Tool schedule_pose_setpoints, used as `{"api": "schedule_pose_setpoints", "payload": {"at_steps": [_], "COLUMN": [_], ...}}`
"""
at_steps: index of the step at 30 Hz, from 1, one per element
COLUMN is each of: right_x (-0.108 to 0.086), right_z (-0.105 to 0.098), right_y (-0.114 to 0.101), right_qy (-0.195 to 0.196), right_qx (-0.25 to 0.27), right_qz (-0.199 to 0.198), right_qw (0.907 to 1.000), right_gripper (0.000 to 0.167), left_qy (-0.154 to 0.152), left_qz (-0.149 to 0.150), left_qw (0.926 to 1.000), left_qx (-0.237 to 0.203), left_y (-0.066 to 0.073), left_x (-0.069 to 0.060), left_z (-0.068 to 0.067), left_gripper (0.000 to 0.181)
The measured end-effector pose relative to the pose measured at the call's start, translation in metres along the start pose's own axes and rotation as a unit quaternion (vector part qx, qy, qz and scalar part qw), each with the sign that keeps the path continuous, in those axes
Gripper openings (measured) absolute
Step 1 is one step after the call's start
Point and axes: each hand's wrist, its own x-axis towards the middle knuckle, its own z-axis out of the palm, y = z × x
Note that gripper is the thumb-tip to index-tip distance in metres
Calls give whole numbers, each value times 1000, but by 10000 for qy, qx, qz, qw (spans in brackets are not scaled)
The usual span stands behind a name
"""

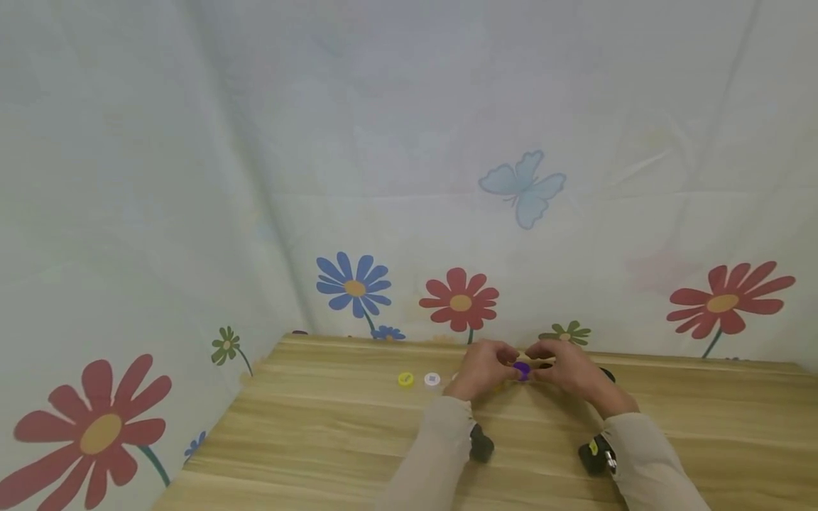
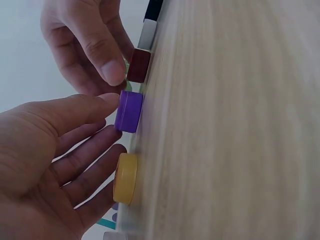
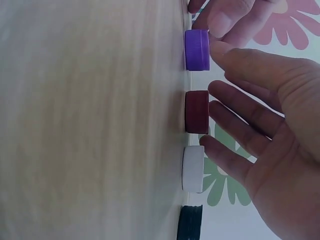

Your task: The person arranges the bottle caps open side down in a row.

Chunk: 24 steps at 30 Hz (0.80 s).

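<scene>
A purple bottle cap [image 1: 522, 370] sits flat on the table between the two hands, one of several in a row. The left hand [image 1: 486, 367] has its thumb tip at the edge of this purple cap [image 2: 129, 111], with its other fingers loosely extended behind. From the other side the right hand [image 1: 569, 369] reaches in, its thumb tip close to the purple cap [image 3: 197, 50]; whether it touches cannot be told. Its remaining fingers spread beside a maroon cap [image 3: 197, 111] and a white cap [image 3: 193, 169]. An orange-yellow cap [image 2: 126, 178] stands near the left fingers.
A yellow cap [image 1: 405, 380] and a white cap [image 1: 432, 380] lie left of the hands. A dark ridged cap [image 3: 190, 223] ends the visible row at right. The wooden table [image 1: 307, 426] meets a flower-printed curtain [image 1: 396, 142] at its back edge.
</scene>
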Motion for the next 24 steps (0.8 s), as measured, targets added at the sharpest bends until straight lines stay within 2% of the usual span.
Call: {"api": "schedule_pose_setpoints", "payload": {"at_steps": [7,14,24], "right_x": [1,3,3], "right_z": [3,7,10], "right_y": [-1,0,1], "right_qy": [-70,-48,10], "right_qx": [44,-82,-164], "right_qz": [-95,-249,-157], "right_qw": [9999,9996,9997], "right_gripper": [33,28,23], "left_qy": [-102,-74,-79], "left_qz": [10,135,130], "left_qw": [9999,9999,9999], "left_qx": [-49,31,69], "left_y": [-1,-4,-6], "left_x": [0,2,0], "left_z": [2,4,6], "left_gripper": [27,24,23]}}
